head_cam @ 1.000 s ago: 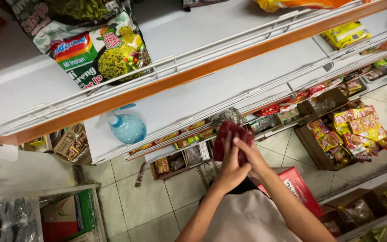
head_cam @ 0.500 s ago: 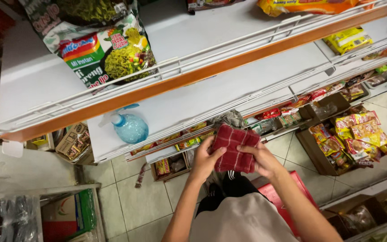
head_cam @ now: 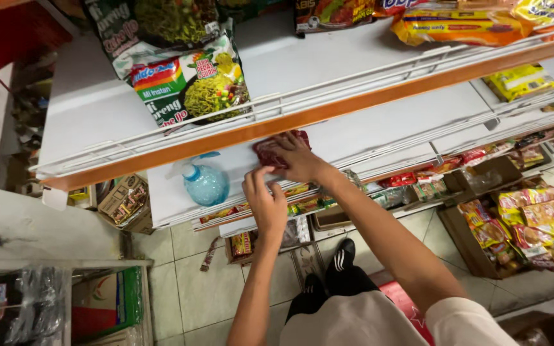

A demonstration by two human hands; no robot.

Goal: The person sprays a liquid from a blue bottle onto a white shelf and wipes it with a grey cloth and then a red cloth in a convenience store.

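A right hand [head_cam: 297, 160] presses a dark red packet [head_cam: 270, 152] flat against the white shelf [head_cam: 379, 128], under the orange-edged tier; the left hand [head_cam: 265, 202], fingers curled and empty, steadies beside a blue spray bottle [head_cam: 204, 183].

We count one dark red packet [head_cam: 270, 152] under the fingers [head_cam: 290, 144] of our right hand [head_cam: 299, 160], and one blue spray bottle [head_cam: 205, 182] just left of our left hand's [head_cam: 266, 202] fingertips. Above the fingers lie two green noodle packets [head_cam: 190, 86] on the upper shelf [head_cam: 354, 57]. Two hands, two black shoes [head_cam: 328, 282] below them.
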